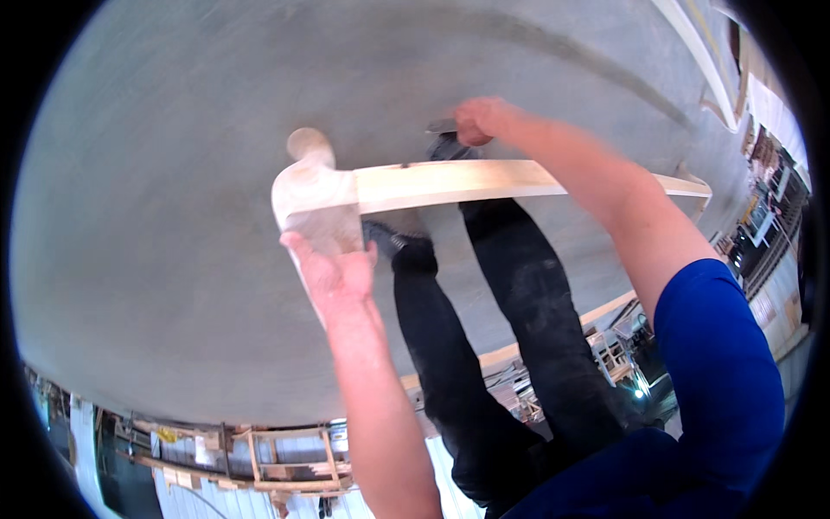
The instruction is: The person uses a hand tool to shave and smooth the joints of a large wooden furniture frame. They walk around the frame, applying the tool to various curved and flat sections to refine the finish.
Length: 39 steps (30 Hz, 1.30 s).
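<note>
A pale wooden frame piece lies across the view, with a long rail [458, 183] joined to a post [303, 197] that ends in a rounded knob. My left hand [333, 275] is at the post below the joint, its thumb and fingers around the wood, some fingertips hidden. A greyish patch on the post just beyond these fingers could be shadow or a thin sheet; I cannot tell. Beyond the rail, my right hand [477, 119] is closed and blurred by motion. A small flat greyish thing [441, 126] sticks out of it to the left, too smeared to name.
Grey concrete floor [173, 216] surrounds the frame. My dark shoes and black trouser legs [527, 285] are beside and under the rail. Another pale wooden piece [700, 52] is at upper right. Wooden racks [285, 458] and workshop clutter line the lower left and right edges.
</note>
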Available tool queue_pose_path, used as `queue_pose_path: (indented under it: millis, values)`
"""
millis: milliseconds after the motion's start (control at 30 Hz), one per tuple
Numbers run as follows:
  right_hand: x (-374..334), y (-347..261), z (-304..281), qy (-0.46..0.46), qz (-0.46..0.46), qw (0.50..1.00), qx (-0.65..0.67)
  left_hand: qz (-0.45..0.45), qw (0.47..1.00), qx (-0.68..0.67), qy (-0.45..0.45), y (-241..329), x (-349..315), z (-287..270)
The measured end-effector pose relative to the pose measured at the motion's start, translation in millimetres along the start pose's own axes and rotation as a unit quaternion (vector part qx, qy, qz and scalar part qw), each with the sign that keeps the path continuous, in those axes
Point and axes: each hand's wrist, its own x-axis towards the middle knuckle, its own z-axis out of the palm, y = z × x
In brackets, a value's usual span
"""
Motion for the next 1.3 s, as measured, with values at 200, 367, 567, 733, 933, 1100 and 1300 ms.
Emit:
queue_pose_path:
  millis: [200, 367, 567, 733, 933, 1100, 1300]
  values:
    - [-11, -2, 23, -0.005, -0.021, 1.0, -0.019, -0.007, 0.999, -0.017, 0.029, 4, -5, -1]
    - [-54, -17, -29, -0.003, 0.075, 0.997, -0.02, -0.007, 0.999, -0.029, 0.021, 5, 1, -12]
    - [-97, -52, -112, 0.026, 0.107, 0.985, 0.133, -0.002, 0.998, -0.004, 0.069, 3, -6, 3]
    - [-100, -105, -165, -0.002, -0.013, 0.993, 0.115, -0.009, 0.998, 0.003, 0.061, 4, -1, -1]
    - [-87, -142, -195, -0.053, -0.036, 0.997, 0.05, -0.016, 0.998, -0.006, 0.063, 3, 0, -1]
    - [-84, -167, -211, -0.082, -0.016, 0.996, -0.027, -0.012, 0.999, -0.032, 0.043, 1, 8, -11]
    - [-79, -178, -216, -0.096, 0.002, 0.994, -0.055, 0.001, 0.997, -0.071, 0.012, -6, 16, -17]
